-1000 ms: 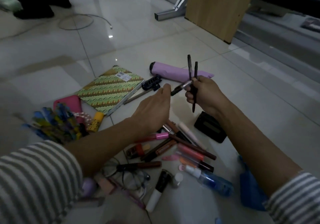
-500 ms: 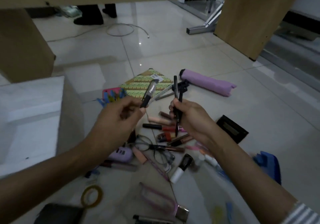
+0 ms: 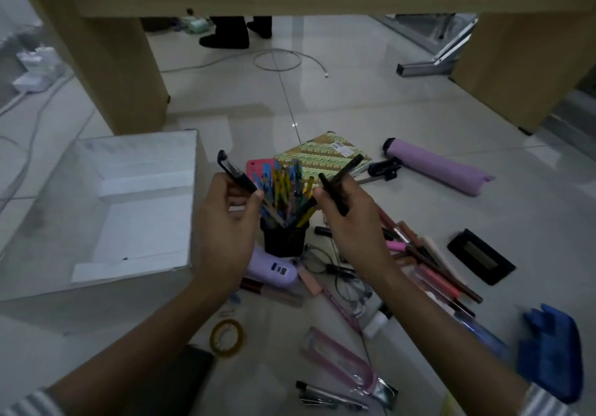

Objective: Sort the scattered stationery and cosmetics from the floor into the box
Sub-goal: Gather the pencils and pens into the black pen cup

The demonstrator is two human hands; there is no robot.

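Note:
My left hand [image 3: 222,235] grips a black-capped pen [image 3: 235,175] that points up and to the left. My right hand [image 3: 351,222] holds two thin black pens [image 3: 338,180], crossed above its fingers. Between the hands stands a black pen cup [image 3: 283,240] full of coloured pencils. The open white box [image 3: 135,203] sits on the floor to the left of my left hand. Lipsticks, liners and tubes [image 3: 425,261] lie scattered on the tiles to the right of my right wrist.
A patterned notebook [image 3: 322,154], pink case [image 3: 256,169] and purple umbrella [image 3: 435,165] lie beyond the hands. Glasses [image 3: 338,273], a purple device [image 3: 274,269], tape roll [image 3: 226,336], black compact [image 3: 480,256] and blue pouch [image 3: 551,351] lie near. Wooden table legs [image 3: 129,70] stand behind.
My view has turned left, bringing the white box and the pen cup into sight. My left hand took one pen from my right hand and both hands now hover over the cup.

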